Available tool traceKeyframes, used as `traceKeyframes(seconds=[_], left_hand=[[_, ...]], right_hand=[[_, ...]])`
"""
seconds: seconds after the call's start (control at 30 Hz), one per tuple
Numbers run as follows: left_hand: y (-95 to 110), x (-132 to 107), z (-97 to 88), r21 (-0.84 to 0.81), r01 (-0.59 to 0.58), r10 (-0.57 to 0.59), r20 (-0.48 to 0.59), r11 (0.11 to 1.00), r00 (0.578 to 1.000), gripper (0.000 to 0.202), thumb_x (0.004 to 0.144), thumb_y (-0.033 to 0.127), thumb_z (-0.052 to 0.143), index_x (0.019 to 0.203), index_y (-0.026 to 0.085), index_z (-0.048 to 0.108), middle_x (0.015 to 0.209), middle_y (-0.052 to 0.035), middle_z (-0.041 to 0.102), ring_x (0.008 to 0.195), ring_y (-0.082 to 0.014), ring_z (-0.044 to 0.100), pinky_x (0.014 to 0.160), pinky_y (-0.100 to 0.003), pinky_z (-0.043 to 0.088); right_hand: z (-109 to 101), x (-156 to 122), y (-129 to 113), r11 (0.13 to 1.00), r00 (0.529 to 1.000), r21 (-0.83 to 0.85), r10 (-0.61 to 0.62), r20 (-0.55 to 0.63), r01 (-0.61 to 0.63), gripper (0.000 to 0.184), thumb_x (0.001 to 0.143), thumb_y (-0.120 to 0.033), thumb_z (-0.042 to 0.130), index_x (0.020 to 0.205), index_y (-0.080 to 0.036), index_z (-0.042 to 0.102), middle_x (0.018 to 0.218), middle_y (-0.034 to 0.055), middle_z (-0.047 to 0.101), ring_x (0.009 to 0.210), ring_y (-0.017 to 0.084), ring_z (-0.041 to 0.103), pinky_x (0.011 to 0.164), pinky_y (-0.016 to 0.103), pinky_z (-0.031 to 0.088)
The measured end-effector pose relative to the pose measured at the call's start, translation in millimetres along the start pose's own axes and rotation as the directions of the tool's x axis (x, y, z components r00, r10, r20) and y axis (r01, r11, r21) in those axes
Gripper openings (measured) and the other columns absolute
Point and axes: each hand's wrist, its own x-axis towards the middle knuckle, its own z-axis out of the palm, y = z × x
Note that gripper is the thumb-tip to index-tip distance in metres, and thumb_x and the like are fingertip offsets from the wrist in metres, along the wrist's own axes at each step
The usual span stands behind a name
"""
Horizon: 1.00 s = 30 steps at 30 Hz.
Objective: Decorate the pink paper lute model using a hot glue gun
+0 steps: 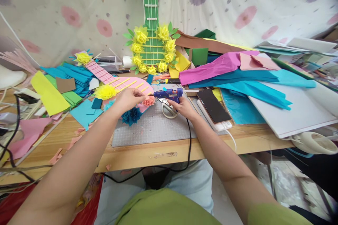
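- Over the grey mat (155,137), the glue gun (169,94) is in the right hand (184,107), its fingers wrapped round the handle, nozzle pointing left.
- At the nozzle, the left hand (128,99) has its fingertips drawn together; whether they pinch anything is too small to tell.
- Beneath the left hand lies the pink guitar (146,86), partly hidden by it, with a yellow flower (105,92), a coral flower (148,101) and a dark blue flower (131,116) about its body.
- Just below the gun, scissors (169,111) take up part of the mat.
- Right of the right hand, a phone (213,105) rests on a white power strip (223,126).
- From below the right hand, a black cord (190,140) runs over the front edge of the surface (163,156).
- Behind, the green guitar (153,50) stands upright, ringed with yellow flowers.
- Magenta paper (208,68) and blue paper (264,93) crowd the right; blue strips (75,79) and a yellow sheet (49,93) the left.
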Motion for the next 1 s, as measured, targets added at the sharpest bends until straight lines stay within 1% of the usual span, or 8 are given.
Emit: traceKeyframes(seconds=[0.2, 0.3, 0.37, 0.6, 0.73, 0.83, 0.9, 1.0], left_hand=[[14, -5, 1.1, -0.081, -0.141, 0.146, 0.069, 0.987, 0.987, 0.031, 0.064, 0.046, 0.064, 0.072, 0.015, 0.065, 0.071, -0.0037, 0.066, 0.063, -0.0137, 0.055, 0.058, -0.025, 0.041], [18, -4, 2.4, -0.13, -0.175, 0.183, 0.053, 0.976, 0.982, 0.033, 0.065, 0.046, 0.064, 0.074, 0.015, 0.063, 0.073, -0.0039, 0.064, 0.065, -0.0132, 0.054, 0.06, -0.025, 0.041], [18, -1, 3.7, -0.147, -0.191, 0.2, 0.043, 0.97, 0.979, 0.032, 0.066, 0.046, 0.063, 0.074, 0.015, 0.062, 0.073, -0.0035, 0.063, 0.065, -0.0125, 0.053, 0.06, -0.025, 0.041], [14, 17, 8.4, -0.003, -0.269, 0.269, 0.021, 0.963, 0.963, 0.026, 0.07, 0.04, 0.059, 0.078, 0.016, 0.065, 0.075, -0.0031, 0.065, 0.066, -0.0128, 0.054, 0.062, -0.026, 0.041], [19, 21, 4.6, 0.152, -0.302, 0.295, 0.067, 0.941, 0.953, 0.02, 0.071, 0.031, 0.056, 0.082, 0.017, 0.064, 0.076, -0.0026, 0.065, 0.069, -0.0138, 0.055, 0.065, -0.025, 0.041], [25, 22, -0.1, 0.271, -0.327, 0.303, 0.128, 0.905, 0.944, 0.032, 0.073, 0.028, 0.055, 0.104, 0.019, 0.059, 0.081, -0.0022, 0.067, 0.073, -0.0162, 0.059, 0.066, -0.026, 0.041], [31, 22, -1.5, 0.379, -0.36, 0.316, 0.176, 0.853, 0.932, 0.047, 0.075, 0.025, 0.054, 0.121, 0.019, 0.047, 0.084, -0.0023, 0.068, 0.077, -0.0186, 0.061, 0.068, -0.027, 0.041], [45, 21, 1.7, 0.516, -0.423, 0.325, 0.272, 0.745, 0.906, 0.054, 0.077, 0.021, 0.054, 0.128, 0.018, 0.038, 0.087, -0.0043, 0.069, 0.084, -0.0215, 0.062, 0.072, -0.028, 0.041]], right_hand=[[-9, 12, 10, 1.0, 0.974, 0.008, 0.022, -0.227, -0.021, 0.046, 0.071, -0.063, 0.056, 0.075, -0.017, 0.062, 0.054, -0.0015, 0.052, 0.051, 0.013, 0.048, 0.058, 0.029, 0.043], [-14, 27, 23, 0.994, 0.9, -0.08, 0.031, -0.434, -0.072, 0.048, 0.072, -0.06, 0.057, 0.09, -0.016, 0.063, 0.07, 0.0043, 0.064, 0.064, 0.019, 0.058, 0.069, 0.033, 0.046], [-16, 35, 30, 0.974, 0.872, -0.192, 0.011, -0.489, -0.12, 0.047, 0.073, -0.055, 0.059, 0.099, -0.016, 0.062, 0.085, 0.0096, 0.068, 0.08, 0.024, 0.062, 0.077, 0.036, 0.045], [-15, 40, 37, 0.879, 0.924, -0.461, -0.069, -0.375, -0.122, 0.038, 0.078, -0.045, 0.058, 0.099, -0.013, 0.057, 0.1, 0.0159, 0.064, 0.094, 0.027, 0.059, 0.084, 0.039, 0.043], [-18, 24, 27, 0.8, 0.884, -0.585, -0.169, -0.435, -0.134, 0.039, 0.072, -0.039, 0.064, 0.097, -0.013, 0.051, 0.103, 0.0187, 0.06, 0.1, 0.03, 0.054, 0.088, 0.042, 0.04], [-23, 7, 13, 0.761, 0.872, -0.631, -0.196, -0.449, -0.153, 0.031, 0.069, -0.037, 0.066, 0.084, -0.017, 0.048, 0.093, 0.0153, 0.059, 0.094, 0.029, 0.054, 0.085, 0.042, 0.04], [-22, 0, 3, 0.813, 0.911, -0.57, -0.143, -0.387, -0.115, 0.026, 0.071, -0.038, 0.063, 0.076, -0.021, 0.044, 0.083, 0.009, 0.059, 0.084, 0.025, 0.055, 0.079, 0.039, 0.042], [-14, -1, -12, 0.953, 0.977, -0.301, -0.074, -0.198, 0.011, 0.023, 0.072, -0.036, 0.06, 0.075, -0.022, 0.042, 0.075, 0.0017, 0.059, 0.07, 0.017, 0.055, 0.07, 0.032, 0.044]])
